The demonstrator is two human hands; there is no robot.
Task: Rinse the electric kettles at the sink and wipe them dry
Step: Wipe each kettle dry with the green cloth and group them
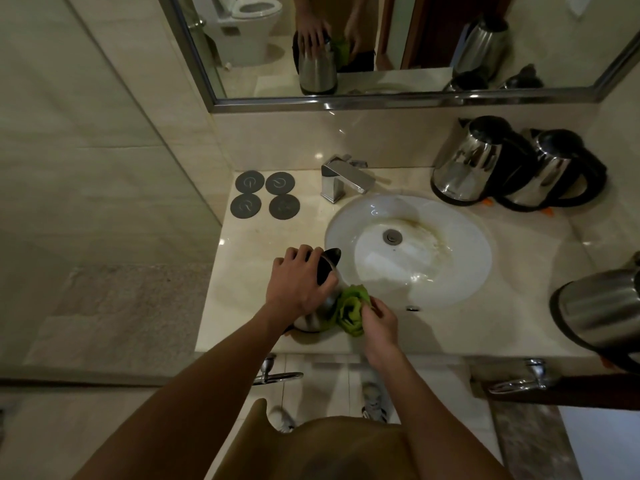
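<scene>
- I see a kettle under my hands, polished steel body, glossy black plastic lid.
- The cloth is soft, crumpled green fabric.
- The counter looks like glossy cream marble.
- The sink is smooth white ceramic, stained near the drain.
- The tap is shiny chrome.
- Four discs look matt grey.
</scene>
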